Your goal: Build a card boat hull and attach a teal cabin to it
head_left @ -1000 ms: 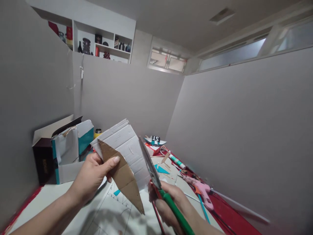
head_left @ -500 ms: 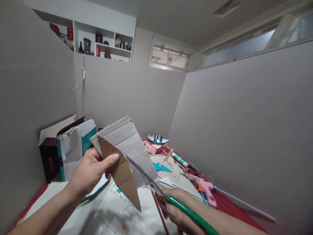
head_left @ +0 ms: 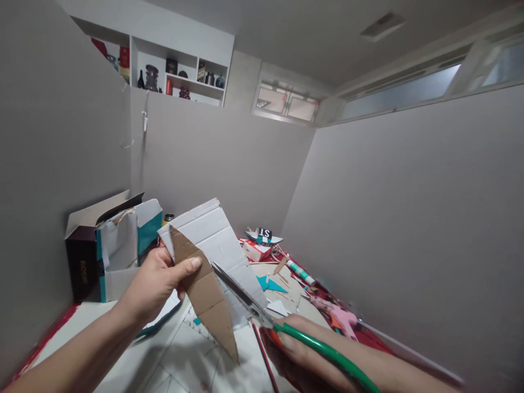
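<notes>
Scissors (head_left: 262,315): over the last second I see them swung down and leftward, from standing steeply near the right edge of the white cardboard (head_left: 227,243) to slanting across its face; whether the tip touches anything, I can't tell.
Blades (head_left: 233,285): grey metal, lying nearly together beside the curved edge of the brown cardboard (head_left: 208,297).
Left hand (head_left: 166,275): thumb pressed flat in front, fingers folded behind, pinching the two layers firmly; I read that as keeping them from slipping.
Right hand (head_left: 305,359): curled closely around the green handles; some fingers are hidden from me.
Brown cardboard: raised above the table (head_left: 61,338), a matte, tapered leaf shape with pointed ends, crossed by creases.
White cardboard: behind it, broader, straight-edged, ribbed with folds; tilted, probably so its free side faces the blades.
Table: pale top, dark ruled lines beneath the hands, red along the border.
Pink glue gun (head_left: 343,316): smooth plastic, lying rightward, seemingly parked out of my way.
</notes>
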`<state>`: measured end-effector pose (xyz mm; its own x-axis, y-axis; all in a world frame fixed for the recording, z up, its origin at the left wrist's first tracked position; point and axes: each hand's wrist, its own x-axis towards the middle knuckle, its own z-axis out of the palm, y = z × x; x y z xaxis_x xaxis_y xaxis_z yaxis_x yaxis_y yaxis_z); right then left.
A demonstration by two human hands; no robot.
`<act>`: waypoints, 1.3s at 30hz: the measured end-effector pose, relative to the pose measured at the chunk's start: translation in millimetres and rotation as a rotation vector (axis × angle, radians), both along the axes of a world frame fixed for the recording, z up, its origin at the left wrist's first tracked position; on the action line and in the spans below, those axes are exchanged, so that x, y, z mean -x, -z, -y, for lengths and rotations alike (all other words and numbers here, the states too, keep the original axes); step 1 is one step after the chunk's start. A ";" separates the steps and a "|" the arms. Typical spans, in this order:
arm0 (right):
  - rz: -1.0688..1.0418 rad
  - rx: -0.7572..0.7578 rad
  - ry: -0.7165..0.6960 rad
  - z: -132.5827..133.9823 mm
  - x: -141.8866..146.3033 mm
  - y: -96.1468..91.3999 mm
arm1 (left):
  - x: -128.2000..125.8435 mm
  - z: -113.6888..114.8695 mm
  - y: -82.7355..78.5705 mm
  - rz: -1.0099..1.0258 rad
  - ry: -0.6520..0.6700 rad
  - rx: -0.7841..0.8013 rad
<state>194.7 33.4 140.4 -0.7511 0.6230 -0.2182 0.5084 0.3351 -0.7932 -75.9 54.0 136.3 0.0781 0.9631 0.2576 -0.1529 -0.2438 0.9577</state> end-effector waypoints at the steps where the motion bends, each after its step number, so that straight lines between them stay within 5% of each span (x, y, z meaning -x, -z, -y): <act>1: -0.008 0.004 0.004 -1.6 -0.3 1.4 | -0.2 -0.4 1.0 0.000 0.004 0.000; 9: -0.122 -0.271 0.010 -16.4 -0.9 11.6 | -1.9 -0.8 1.4 0.064 0.047 0.007; 15: -0.172 -0.164 0.018 -17.8 17.0 20.9 | -11.1 -2.1 8.9 0.100 0.025 0.056; 31: -0.113 -0.400 -0.089 -24.7 28.4 12.6 | -16.3 0.9 10.1 0.047 0.043 0.068; 39: -0.103 -0.382 -0.100 -29.3 20.4 23.6 | -18.6 -1.1 13.5 0.043 0.101 0.067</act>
